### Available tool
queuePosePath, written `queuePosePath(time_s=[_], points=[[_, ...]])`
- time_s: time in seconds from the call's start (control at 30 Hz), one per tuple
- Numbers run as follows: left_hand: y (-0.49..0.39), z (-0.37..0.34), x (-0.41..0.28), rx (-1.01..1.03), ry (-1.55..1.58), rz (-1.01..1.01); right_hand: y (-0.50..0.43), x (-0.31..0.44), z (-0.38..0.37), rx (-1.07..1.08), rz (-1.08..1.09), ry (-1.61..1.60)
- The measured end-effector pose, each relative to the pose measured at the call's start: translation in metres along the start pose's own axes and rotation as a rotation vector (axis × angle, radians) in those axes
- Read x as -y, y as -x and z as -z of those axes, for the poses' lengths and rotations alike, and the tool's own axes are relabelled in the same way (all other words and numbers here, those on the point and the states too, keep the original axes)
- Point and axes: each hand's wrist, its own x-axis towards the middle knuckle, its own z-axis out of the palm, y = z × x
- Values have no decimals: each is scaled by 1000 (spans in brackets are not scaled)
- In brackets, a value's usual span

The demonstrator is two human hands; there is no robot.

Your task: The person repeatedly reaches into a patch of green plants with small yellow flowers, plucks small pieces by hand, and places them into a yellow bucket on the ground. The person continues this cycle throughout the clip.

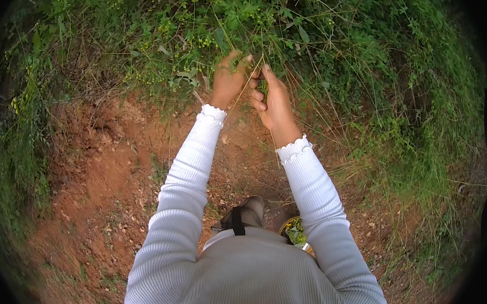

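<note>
My right hand (277,103) has its fingers curled around a small bunch of green berries (263,87), which shows between the palm and fingertips. Thin dry stems cross close to its thumb. Just to the left, my left hand (228,80) reaches into the edge of the green plants (201,36). Its fingertips are among the leaves and stems, and slight blur hides whether they pinch anything. The two hands are close together but apart. Small yellow-green berries (206,41) hang on the plants around and above the left hand.
By my right side, partly behind the sleeve, stands a yellow-rimmed container (283,225) with green pickings inside. Reddish, stony soil (113,173) slopes below the plants. My shoe (253,206) rests on the ground. Long grass (414,178) and dense growth line the right.
</note>
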Motion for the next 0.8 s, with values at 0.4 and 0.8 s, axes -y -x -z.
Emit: queuePosePath(time_s=[0.4,0.8], points=[[-2,3,17,-44,-200,-443,-23,3,-8,-143,-116,264],[0,17,-16,290,786,154,-24,5,1,-76,16,274]])
